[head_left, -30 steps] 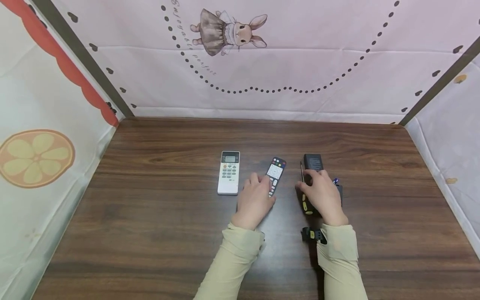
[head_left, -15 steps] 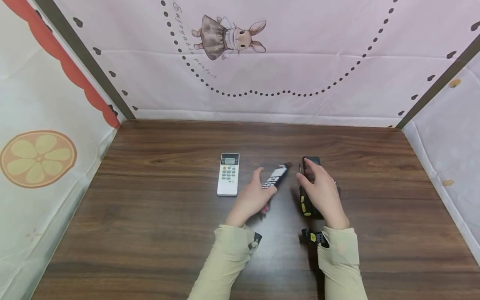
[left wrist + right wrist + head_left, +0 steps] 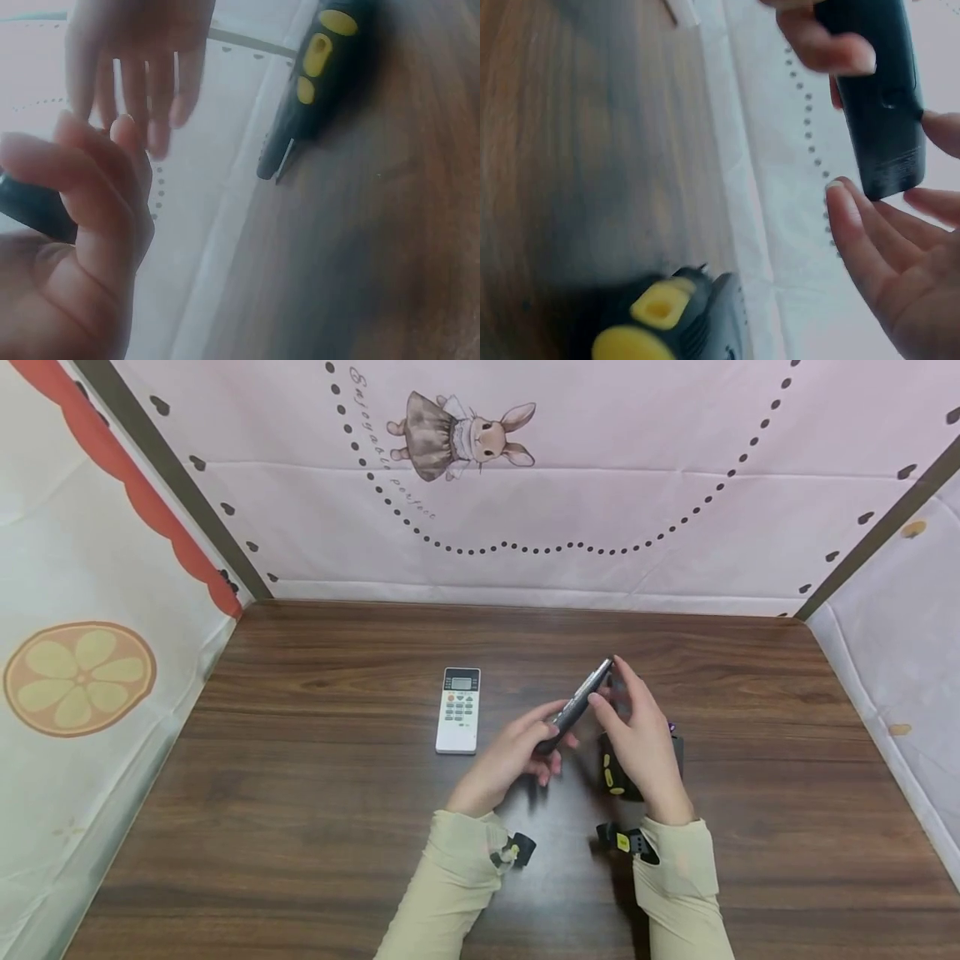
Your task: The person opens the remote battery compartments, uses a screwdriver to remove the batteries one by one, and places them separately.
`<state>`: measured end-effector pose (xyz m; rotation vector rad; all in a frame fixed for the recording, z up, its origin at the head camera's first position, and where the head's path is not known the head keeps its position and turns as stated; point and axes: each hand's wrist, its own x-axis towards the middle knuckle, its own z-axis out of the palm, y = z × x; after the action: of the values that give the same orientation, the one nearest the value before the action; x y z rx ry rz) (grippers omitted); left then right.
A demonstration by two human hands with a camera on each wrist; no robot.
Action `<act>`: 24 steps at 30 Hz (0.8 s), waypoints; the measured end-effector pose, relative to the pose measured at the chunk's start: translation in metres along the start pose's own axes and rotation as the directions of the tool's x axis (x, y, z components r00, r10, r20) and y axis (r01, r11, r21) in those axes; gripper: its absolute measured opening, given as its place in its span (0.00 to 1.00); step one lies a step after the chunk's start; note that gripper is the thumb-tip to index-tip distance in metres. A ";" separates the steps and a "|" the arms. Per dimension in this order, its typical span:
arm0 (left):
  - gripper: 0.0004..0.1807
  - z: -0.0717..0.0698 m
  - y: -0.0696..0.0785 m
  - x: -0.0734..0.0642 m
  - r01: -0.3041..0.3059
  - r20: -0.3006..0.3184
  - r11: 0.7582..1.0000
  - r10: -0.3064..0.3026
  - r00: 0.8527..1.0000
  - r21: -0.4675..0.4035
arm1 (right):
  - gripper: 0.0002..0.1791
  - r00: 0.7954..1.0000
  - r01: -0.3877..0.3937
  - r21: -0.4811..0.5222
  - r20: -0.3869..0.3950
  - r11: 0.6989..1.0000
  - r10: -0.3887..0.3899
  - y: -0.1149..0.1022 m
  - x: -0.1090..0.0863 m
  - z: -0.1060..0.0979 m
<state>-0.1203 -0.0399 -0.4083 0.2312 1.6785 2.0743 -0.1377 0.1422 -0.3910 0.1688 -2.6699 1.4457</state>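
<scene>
My left hand holds up a dark remote control, tilted, its buttons facing up and left. In the right wrist view the dark back of the remote shows, with the left fingers around its upper part. At the remote's far end is my right hand, its thumb by one edge and its fairly straight fingers near the end. Below the right hand lies a black tool with yellow patches, partly hidden; the left wrist view shows a thin metal shaft at its tip.
A white remote control with a small display lies left of the hands on the brown wooden table. A dark flat item shows beside the right hand. Printed cloth walls stand at the back and sides.
The left hand has picked the dark remote off the table and brought it up and right, toward the right hand. The right hand has moved its fingers to the remote's far end.
</scene>
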 end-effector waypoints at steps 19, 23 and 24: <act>0.20 -0.006 0.003 0.003 -0.130 -0.195 0.981 0.101 0.976 -0.142 | 0.31 0.936 0.344 -0.069 0.101 0.936 -0.337 -0.022 -0.010 0.027; 0.21 -0.006 0.003 0.005 -0.143 -0.233 0.980 0.109 0.966 -0.135 | 0.26 0.932 0.360 -0.045 0.068 0.932 -0.357 -0.023 -0.010 0.028; 0.22 -0.005 0.003 0.005 -0.142 -0.240 0.981 0.107 0.965 -0.131 | 0.25 0.931 0.362 -0.034 0.063 0.931 -0.360 -0.023 -0.010 0.027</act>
<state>-0.1276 -0.0427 -0.4074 0.0482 1.6672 2.3877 -0.1258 0.1072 -0.3882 0.6676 -2.5321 1.2783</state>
